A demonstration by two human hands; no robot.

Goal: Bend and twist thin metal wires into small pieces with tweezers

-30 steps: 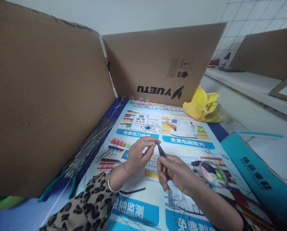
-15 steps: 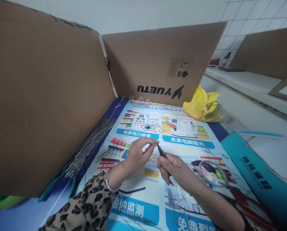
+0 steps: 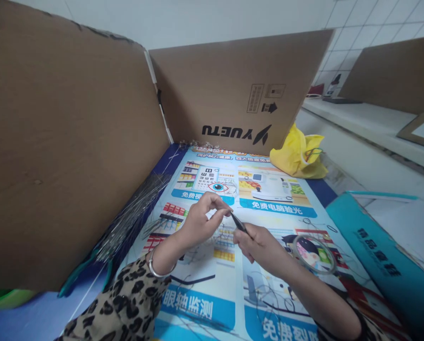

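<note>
Pliers (image 3: 239, 222) sit tight in the right hand (image 3: 257, 242), maybe for steadiness; left hand (image 3: 202, 221) is by their tip, grip unclear.

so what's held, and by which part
Right hand holds slim, dark metal pliers by the handle end; whether the left hand pinches anything near their tip can't be told.

On the bench (image 3: 48, 312), before a cardboard panel (image 3: 233, 90), a poster (image 3: 276, 220) is spread beneath pliers (image 3: 239, 223); wires (image 3: 134, 215) are laid at its left, a tape roll (image 3: 334, 260) on its right half, a shoebox (image 3: 378, 251) farther right.
</note>
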